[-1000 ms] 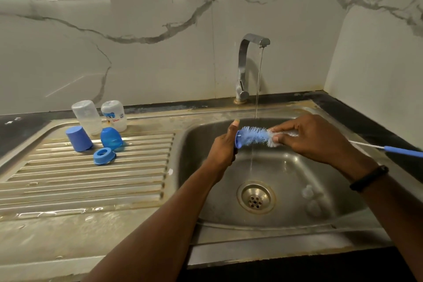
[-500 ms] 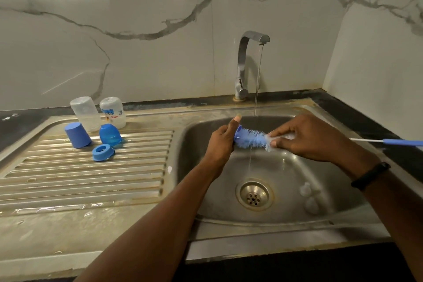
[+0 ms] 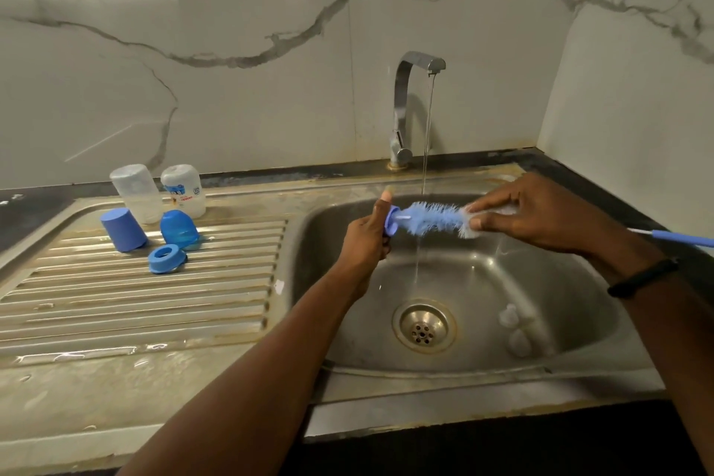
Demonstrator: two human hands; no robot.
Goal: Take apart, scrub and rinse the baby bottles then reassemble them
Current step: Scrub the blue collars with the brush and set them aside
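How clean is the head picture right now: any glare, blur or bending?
Head view: dim, warm light; pale glare streaks on the wet drainboard and wall; wide-angle bending curves the sink edge; the brush bristles look soft; the teats in the basin are faint against the steel.

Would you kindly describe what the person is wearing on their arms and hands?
Both forearms are bare, with no sleeves or gloves in view. The right wrist carries a slim black band. The left hand and right hand show no rings.

Steel drainboard [image 3: 116, 305] — bottles [image 3: 136, 192], caps [image 3: 123, 229], ring [image 3: 167, 258] on it.
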